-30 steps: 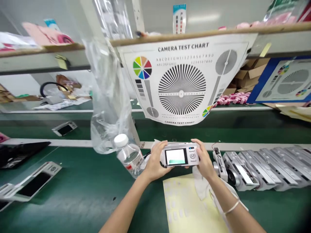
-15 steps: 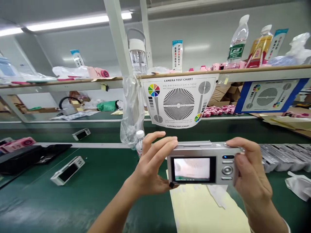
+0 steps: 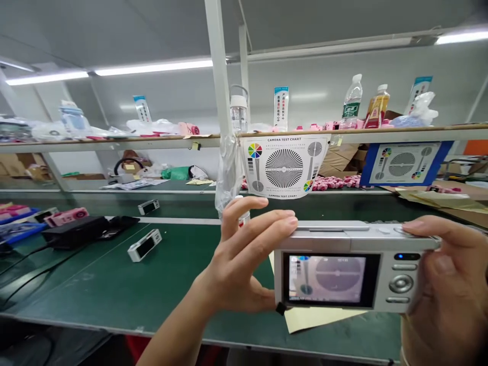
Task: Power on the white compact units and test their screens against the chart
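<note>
A silver digital camera (image 3: pixel 339 241) is held up between my two hands, its back facing me. My left hand (image 3: pixel 244 259) grips its left end, fingers on the top edge and thumb beneath. My right hand (image 3: pixel 450 269) closes around the right end, with the index finger on top by the shutter button and the thumb on the back. A blue light glows beside the lit screen (image 3: pixel 326 278), which shows part of a round test pattern. Beyond the camera, a paper camera test chart (image 3: pixel 284 168) hangs from the shelf edge.
A second chart on a blue board (image 3: pixel 404 163) hangs to the right. Two silver cameras, one nearer (image 3: pixel 145 245) and one farther (image 3: pixel 148 206), lie on the left. A black case (image 3: pixel 76 232) sits farther left. Yellow paper (image 3: pixel 316 319) lies below my hands. Bottles (image 3: pixel 351 104) stand on the shelf.
The camera in my hands has come nearer and to the right in view. Its screen has gone from a washed-out blur to the round chart pattern. My view has shifted.
</note>
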### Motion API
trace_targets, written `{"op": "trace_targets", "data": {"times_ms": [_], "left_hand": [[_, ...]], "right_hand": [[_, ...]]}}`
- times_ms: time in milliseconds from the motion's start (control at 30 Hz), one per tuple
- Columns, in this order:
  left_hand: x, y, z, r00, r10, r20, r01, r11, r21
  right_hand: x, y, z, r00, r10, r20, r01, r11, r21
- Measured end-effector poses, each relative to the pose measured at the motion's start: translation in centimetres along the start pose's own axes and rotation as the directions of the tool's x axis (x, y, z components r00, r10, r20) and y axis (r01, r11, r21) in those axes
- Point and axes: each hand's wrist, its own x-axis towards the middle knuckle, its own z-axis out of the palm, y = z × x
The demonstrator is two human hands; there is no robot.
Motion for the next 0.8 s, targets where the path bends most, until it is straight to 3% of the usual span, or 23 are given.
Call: {"op": "trace_targets", "data": {"times_ms": [167, 400, 567, 800], "left_hand": [[0.3, 2.0, -1.5, 1.0, 0.005, 0.011, -0.005, 1.0, 0.001], [0.8, 3.8, -2.9, 0.999, 0.053, -0.003, -0.053, 0.998, -0.025], [1.3, 5.1, -4.1, 0.998, 0.063, -0.027, -0.063, 0.998, -0.002], [1.2, 6.2, -5.0, 0.996, 0.079, -0.031, -0.079, 0.997, 0.003]], "right_hand": [[-1.6, -2.6, -0.3, 0.995, 0.044, -0.095, -0.038, 0.997, 0.064], [-3.1, -4.2, -1.9, 0.999, 0.024, 0.036, -0.026, 0.996, 0.08], [-4.0, -5.4, -2.0, 0.998, -0.043, -0.054, 0.047, 0.995, 0.084], [-4.8, -6.2, -2.7, 0.993, -0.111, -0.045, 0.113, 0.992, 0.047]]}}
